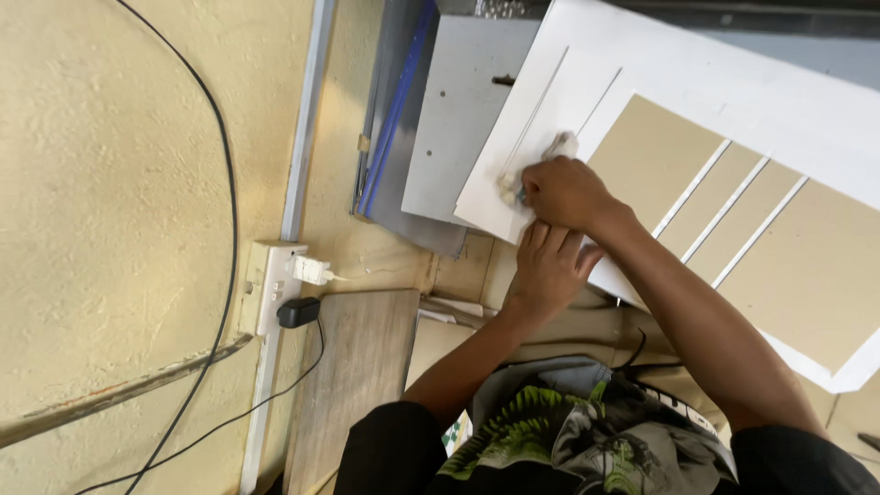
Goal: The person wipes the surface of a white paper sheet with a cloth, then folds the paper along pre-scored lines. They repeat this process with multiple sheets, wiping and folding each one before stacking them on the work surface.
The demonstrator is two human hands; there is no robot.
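My right hand (566, 194) is closed on a small white rag (556, 149) and presses it against a white framed panel (587, 73) with tan inset boards (788, 266) and thin white slats. The rag lies on the white border near the panel's lower left corner. Just below it, my left hand (548, 268) rests flat with fingers spread on the panel's near edge. Both forearms reach up from my dark sleeves and leaf-patterned shirt at the bottom of the view.
Grey metal sheets (454, 119) with a blue strip lean behind the panel. A wall socket (273, 284) holds a white plug and a black plug; black cables run across the cream wall (110, 183). A wooden board (353, 376) stands to the left of my body.
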